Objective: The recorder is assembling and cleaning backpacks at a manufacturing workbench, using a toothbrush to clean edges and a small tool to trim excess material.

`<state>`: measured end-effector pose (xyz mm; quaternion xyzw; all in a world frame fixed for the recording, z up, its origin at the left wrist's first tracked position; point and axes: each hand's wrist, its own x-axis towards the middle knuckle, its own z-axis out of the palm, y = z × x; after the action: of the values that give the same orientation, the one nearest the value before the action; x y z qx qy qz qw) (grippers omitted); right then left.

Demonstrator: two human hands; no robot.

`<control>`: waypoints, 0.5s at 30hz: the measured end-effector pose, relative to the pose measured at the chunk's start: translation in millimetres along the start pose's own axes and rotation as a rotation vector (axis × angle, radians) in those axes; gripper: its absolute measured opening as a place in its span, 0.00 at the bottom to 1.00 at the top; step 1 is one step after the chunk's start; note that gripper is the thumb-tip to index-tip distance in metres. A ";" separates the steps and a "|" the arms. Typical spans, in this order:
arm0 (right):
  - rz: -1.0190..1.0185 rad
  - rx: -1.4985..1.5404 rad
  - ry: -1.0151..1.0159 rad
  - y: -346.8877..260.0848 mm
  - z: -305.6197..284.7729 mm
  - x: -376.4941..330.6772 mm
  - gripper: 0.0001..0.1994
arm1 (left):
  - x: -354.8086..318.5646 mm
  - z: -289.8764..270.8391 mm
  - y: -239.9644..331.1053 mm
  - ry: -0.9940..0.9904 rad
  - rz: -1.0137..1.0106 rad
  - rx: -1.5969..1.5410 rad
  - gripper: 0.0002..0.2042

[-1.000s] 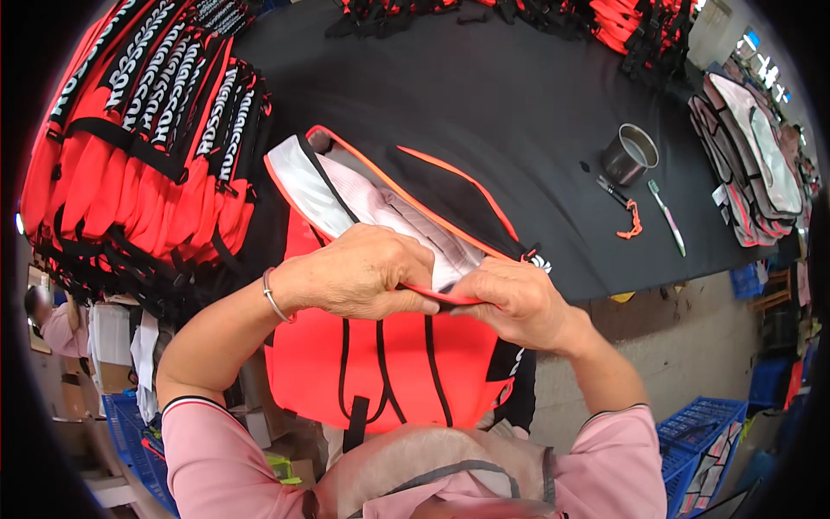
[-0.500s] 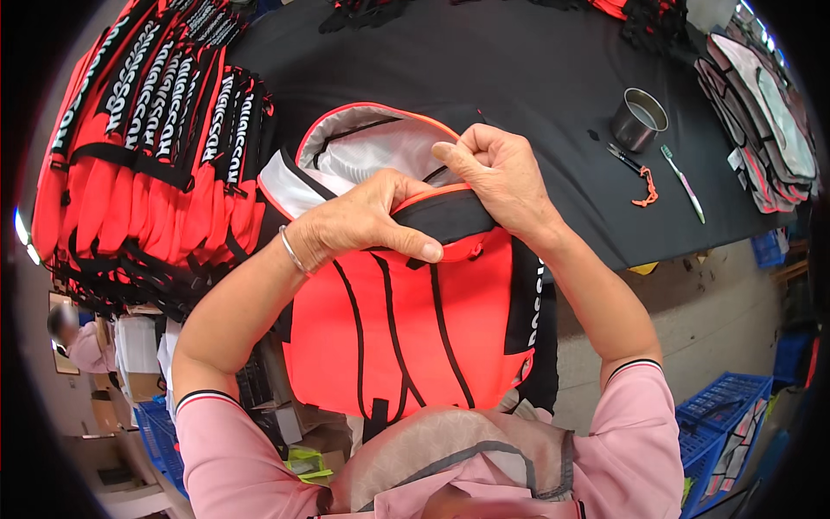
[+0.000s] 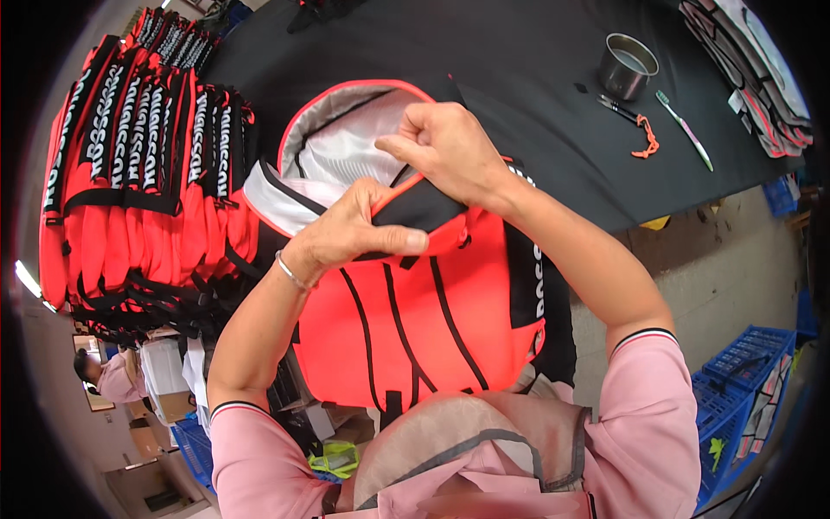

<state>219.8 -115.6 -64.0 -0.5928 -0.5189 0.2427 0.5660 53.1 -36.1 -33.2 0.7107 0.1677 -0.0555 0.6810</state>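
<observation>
A bright red-orange and black backpack (image 3: 415, 329) lies in front of me with its top unzipped, showing a pale grey lining (image 3: 341, 143). My left hand (image 3: 346, 229) grips the folded black-and-orange edge of the opening, its thumb lying across the outside and the fingers tucked inside. Above the opening, my right hand (image 3: 445, 151) is closed, thumb pressed toward curled fingers. Whatever is in that pinch, if anything, is too small or hidden to make out. Its wrist passes just over the bag's right top edge.
Stacked red and black backpacks (image 3: 130, 199) fill the left side. On the black-covered table (image 3: 519, 78) are a metal cup (image 3: 628, 69), small thread snips (image 3: 618, 108) with an orange cord and a toothbrush (image 3: 685, 130). Grey fabric pieces (image 3: 752, 78) lie far right; blue crates (image 3: 735, 389) stand below.
My right hand has moved left and upward from the bag's orange edge to over the lining. My left hand keeps its grip on the edge. The whole view has shifted slightly.
</observation>
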 end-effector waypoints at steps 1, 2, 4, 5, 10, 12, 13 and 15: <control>0.002 -0.021 0.006 8.4 1.2 3.6 0.17 | 2.7 3.4 9.2 -0.018 -0.028 -0.010 0.11; 0.003 -0.044 0.011 16.9 1.2 5.0 0.17 | 6.3 5.6 6.4 -0.024 -0.026 -0.018 0.11; -0.021 -0.039 -0.001 20.5 1.1 9.4 0.17 | 10.2 1.4 1.1 0.005 -0.039 0.031 0.13; 0.015 -0.019 0.019 20.4 -2.8 12.5 0.16 | 14.0 -4.2 2.7 -0.004 -0.038 0.106 0.15; 0.054 0.282 0.039 10.4 -28.3 16.9 0.16 | 1.1 -65.2 47.9 0.207 0.589 1.256 0.33; 0.059 0.442 0.000 -7.7 -43.8 3.5 0.15 | -33.1 -103.2 35.5 0.598 0.350 1.600 0.33; 0.054 0.477 -0.019 -8.2 -46.6 -0.9 0.14 | -39.4 -133.4 19.1 0.628 0.306 1.125 0.31; 0.041 0.480 -0.017 -2.0 -45.1 -6.1 0.13 | -36.2 -164.4 -24.4 0.664 0.277 0.595 0.27</control>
<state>256.5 -140.3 -53.1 -0.4496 -0.4387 0.3757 0.6813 -13.1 120.5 -34.3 0.8701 0.2570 0.2208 0.3580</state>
